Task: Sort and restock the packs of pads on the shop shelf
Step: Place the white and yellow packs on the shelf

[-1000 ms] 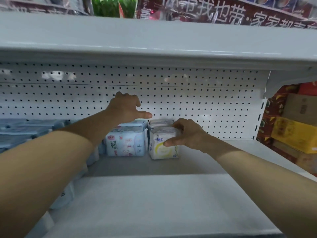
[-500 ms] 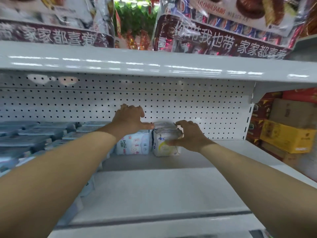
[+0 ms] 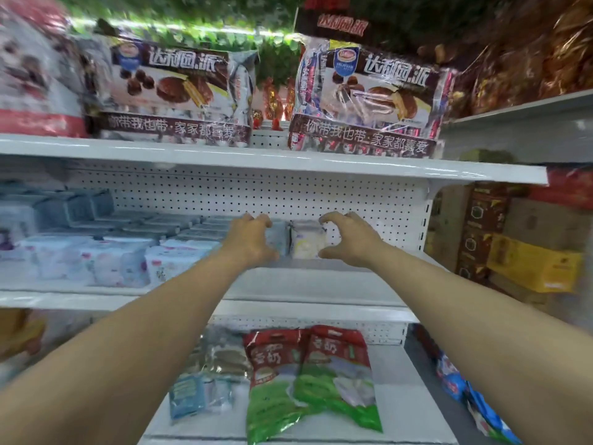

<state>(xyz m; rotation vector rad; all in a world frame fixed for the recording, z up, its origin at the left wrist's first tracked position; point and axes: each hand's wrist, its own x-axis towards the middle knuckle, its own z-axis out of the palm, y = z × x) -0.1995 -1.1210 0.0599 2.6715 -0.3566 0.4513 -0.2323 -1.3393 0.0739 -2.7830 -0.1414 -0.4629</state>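
Upright, white pack point(image 3: 308, 240) — between both hands, untouched.

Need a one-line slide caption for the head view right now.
Both hands, left and right, open beside a white pad pack at the back of the white shelf.

Middle shelf point(image 3: 321, 285): packs of pads point(image 3: 96, 258) in rows across the left part, reaching back to the pegboard back panel point(image 3: 256, 197). At the right end of the rows, against the panel, one pack point(image 3: 278, 237) with a second pack point(image 3: 308, 240) just to its right. Left hand point(image 3: 253, 240) in front of the first pack; right hand point(image 3: 349, 240) at the right side of the second. Right part of the shelf bare. Upper shelf point(image 3: 272, 163) overhead: two large snack bags point(image 3: 365, 97) side by side. Lower shelf point(image 3: 401, 396): two pouches point(image 3: 308, 380) side by side, centre front. Stacked cartons point(image 3: 532, 268) to the right, beyond the shelf end.
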